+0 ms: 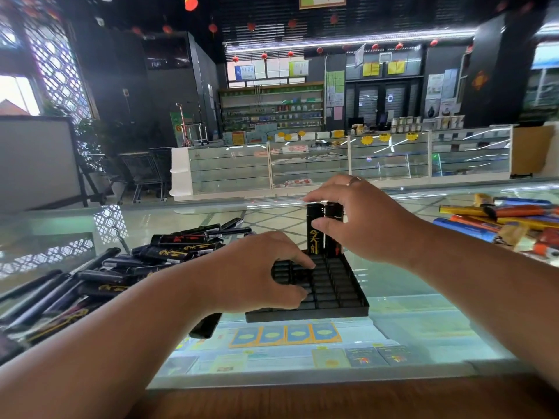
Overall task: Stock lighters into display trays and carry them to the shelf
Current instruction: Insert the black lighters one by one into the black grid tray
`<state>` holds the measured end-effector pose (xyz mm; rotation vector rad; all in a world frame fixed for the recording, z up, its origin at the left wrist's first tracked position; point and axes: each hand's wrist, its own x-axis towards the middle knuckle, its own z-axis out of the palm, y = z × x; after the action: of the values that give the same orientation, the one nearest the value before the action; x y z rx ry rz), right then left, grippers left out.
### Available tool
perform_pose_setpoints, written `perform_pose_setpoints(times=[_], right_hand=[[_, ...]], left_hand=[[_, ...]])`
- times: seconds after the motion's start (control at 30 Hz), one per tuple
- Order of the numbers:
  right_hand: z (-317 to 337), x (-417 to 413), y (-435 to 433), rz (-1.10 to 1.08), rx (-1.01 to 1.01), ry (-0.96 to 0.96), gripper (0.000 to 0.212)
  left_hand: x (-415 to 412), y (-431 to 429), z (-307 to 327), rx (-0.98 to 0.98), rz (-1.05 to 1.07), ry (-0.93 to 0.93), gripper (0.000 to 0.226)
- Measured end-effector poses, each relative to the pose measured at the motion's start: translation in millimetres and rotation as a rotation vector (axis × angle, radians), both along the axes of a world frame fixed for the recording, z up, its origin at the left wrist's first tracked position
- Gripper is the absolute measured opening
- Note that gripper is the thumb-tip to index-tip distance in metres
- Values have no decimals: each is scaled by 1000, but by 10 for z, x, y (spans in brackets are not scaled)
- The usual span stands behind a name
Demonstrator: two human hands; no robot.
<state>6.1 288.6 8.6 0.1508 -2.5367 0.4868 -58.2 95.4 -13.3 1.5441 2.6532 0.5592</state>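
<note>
Right hand (363, 219) pinches two upright lighters (314, 234) in the tray (335, 288) the left hand (257, 270) grips.

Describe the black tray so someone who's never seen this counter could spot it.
On the glass counter, between the black lighter pile at left and the coloured lighters at right, the tray lies beneath the left hand and right hand. It alone is a flat black grid of slots, with two lighters upright at its far edge.
</note>
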Motion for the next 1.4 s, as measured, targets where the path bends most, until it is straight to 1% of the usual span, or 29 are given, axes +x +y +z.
perform_pose_setpoints(times=[0.07, 0.13, 0.2, 0.27, 0.3, 0.4, 0.5, 0.6, 0.7, 0.8, 0.9, 1.03, 1.1, 1.23, 1.3, 1.4], right_hand=[[2, 18, -20, -38, 55, 40, 41], [10, 38, -52, -46, 79, 180, 35], [26, 81, -112, -3, 40, 339, 24], [39, 129, -194, 75, 7, 396, 20], [31, 149, -243, 118, -4, 377, 20], [-47, 169, -374, 211, 7, 252, 15], [-131, 160, -463, 249, 67, 139, 11], [-180, 165, -528, 277, 92, 79, 15], [-212, 159, -580, 310, 95, 37, 16], [-223, 153, -590, 332, 89, 3, 19], [-222, 161, -584, 356, 73, -2, 15], [-225, 175, -576, 357, 54, -6, 11], [-227, 178, -563, 350, 50, -22, 10], [-236, 179, -548, 347, 29, -38, 14], [-240, 181, -545, 346, 26, -45, 14], [-246, 180, -539, 345, 25, -54, 14]], left_hand=[[-1, -18, -5, 6, -6, 4, 40], [-3, -50, 30, 21, -11, 26, 41], [-17, -121, 110, 58, 23, 62, 32], [-54, -215, 206, 112, 80, 120, 21], [-67, -264, 250, 115, 104, 161, 18], [-108, -455, 343, 27, 176, 273, 18], [-127, -724, 359, -40, 240, 333, 25], [-93, -1017, 280, -36, 304, 311, 42], [19, -1228, 184, -93, 262, 262, 58], [144, -1394, 154, -146, 245, 227, 64], [221, -1489, 130, -192, 206, 287, 65], [207, -1453, 99, -273, 181, 301, 78], [170, -1412, 84, -293, 195, 316, 80], [66, -1300, 59, -311, 219, 371, 72], [29, -1227, 69, -317, 236, 357, 58], [-14, -1145, 71, -341, 244, 387, 27]])
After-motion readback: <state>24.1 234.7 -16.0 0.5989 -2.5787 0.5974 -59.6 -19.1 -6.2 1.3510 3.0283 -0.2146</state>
